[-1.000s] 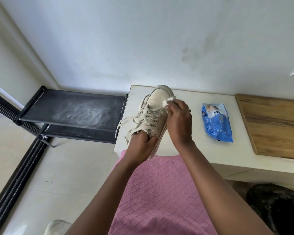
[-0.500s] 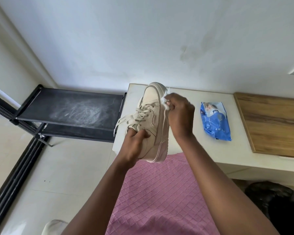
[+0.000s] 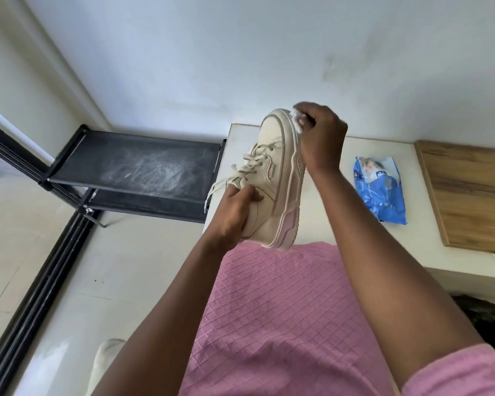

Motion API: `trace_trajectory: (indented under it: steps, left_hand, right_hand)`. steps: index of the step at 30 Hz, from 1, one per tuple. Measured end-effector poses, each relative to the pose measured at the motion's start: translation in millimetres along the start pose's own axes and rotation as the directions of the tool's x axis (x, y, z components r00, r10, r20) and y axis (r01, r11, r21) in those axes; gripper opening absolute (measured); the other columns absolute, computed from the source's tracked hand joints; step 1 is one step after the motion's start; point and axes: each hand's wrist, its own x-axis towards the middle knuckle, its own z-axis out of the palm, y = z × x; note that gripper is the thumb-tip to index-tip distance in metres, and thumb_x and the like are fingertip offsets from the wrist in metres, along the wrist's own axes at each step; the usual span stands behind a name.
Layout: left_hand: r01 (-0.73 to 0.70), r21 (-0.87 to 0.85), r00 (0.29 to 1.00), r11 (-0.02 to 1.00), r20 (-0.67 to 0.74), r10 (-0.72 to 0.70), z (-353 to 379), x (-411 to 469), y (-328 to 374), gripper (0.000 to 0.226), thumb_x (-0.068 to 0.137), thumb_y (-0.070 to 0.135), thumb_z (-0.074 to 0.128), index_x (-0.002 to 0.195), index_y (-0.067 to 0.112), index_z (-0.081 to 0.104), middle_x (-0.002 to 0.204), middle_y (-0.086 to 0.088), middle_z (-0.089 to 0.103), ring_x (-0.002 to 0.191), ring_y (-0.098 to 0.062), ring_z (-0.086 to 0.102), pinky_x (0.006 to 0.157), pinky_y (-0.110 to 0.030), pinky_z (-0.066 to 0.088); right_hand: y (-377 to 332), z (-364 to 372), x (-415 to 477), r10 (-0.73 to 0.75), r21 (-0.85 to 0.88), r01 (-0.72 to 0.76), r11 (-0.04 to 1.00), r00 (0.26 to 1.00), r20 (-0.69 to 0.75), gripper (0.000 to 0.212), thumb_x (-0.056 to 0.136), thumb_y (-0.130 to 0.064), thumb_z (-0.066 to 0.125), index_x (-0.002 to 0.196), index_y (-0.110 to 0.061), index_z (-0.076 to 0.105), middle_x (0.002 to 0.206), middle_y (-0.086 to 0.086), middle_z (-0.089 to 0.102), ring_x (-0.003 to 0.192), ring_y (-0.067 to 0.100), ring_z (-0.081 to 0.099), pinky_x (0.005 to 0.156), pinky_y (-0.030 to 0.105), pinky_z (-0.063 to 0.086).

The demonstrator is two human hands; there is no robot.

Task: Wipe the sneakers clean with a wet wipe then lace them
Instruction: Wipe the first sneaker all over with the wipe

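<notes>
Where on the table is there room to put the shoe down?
The white table is bare between the sneaker and the blue wipes pack, and along its back edge by the wall. The dusty black shelf is bare too. The wooden board fills the table's right end.

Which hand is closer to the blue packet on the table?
Right. The right hand, pinching a white wet wipe, is left of the blue plastic packet; the left hand grips the beige sneaker farther left.

Head cam, fwd-down, near sneaker (image 3: 275,192)
</notes>
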Motion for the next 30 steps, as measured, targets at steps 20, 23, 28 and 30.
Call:
trace_trajectory:
  steps: [20, 23, 28, 30]
  left_hand:
    - [0.015, -0.224, 0.998, 0.974, 0.058, -0.002, -15, -1, -8, 0.019, 0.083, 0.006, 0.042, 0.09, 0.006, 0.06, 0.083, -0.013, 0.06, 0.074, -0.025, 0.058, 0.066, -0.033, 0.05]
    - [0.032, -0.225, 0.998, 0.974, 0.068, -0.017, -11, -8, -9, 0.028, 0.07, 0.013, 0.051, 0.096, 0.005, 0.058, 0.089, -0.018, 0.055, 0.078, -0.029, 0.055, 0.067, -0.034, 0.046]
    - [-0.003, -0.255, 0.999, 0.967, 0.039, 0.013, -9, -9, -6, 0.017, 0.074, 0.012, 0.05, 0.089, 0.007, 0.058, 0.088, -0.017, 0.055, 0.074, -0.027, 0.054, 0.064, -0.032, 0.043]
    - [-0.011, -0.265, 0.999, 0.964, 0.038, 0.022, -12, -6, -6, 0.021, 0.074, 0.011, 0.05, 0.091, 0.007, 0.06, 0.084, -0.013, 0.06, 0.076, -0.025, 0.058, 0.064, -0.032, 0.049]
  right_hand:
    - [-16, -9, -97, -0.13, -0.022, 0.13, 0.991, 0.991, -0.002, 0.029, 0.076, -0.008, 0.045, 0.079, -0.003, 0.073, 0.071, 0.013, 0.061, 0.065, 0.029, 0.058, 0.062, 0.015, 0.031]
    - [-21, -4, -64, -0.105, -0.072, 0.102, 0.992, 0.994, -0.041, 0.022, 0.07, 0.006, 0.057, 0.08, -0.006, 0.073, 0.071, 0.014, 0.058, 0.065, 0.03, 0.057, 0.06, 0.017, 0.028]
    - [-25, -2, -37, -0.099, -0.117, 0.105, 0.988, 0.993, 0.057, 0.033, 0.07, 0.008, 0.052, 0.089, -0.007, 0.074, 0.072, 0.015, 0.058, 0.065, 0.033, 0.058, 0.058, 0.025, 0.042]
    - [-23, -4, -45, -0.126, -0.119, 0.135, 0.984, 0.989, 0.078, 0.032, 0.069, 0.01, 0.053, 0.086, -0.007, 0.074, 0.071, 0.015, 0.058, 0.065, 0.034, 0.058, 0.055, 0.031, 0.047]
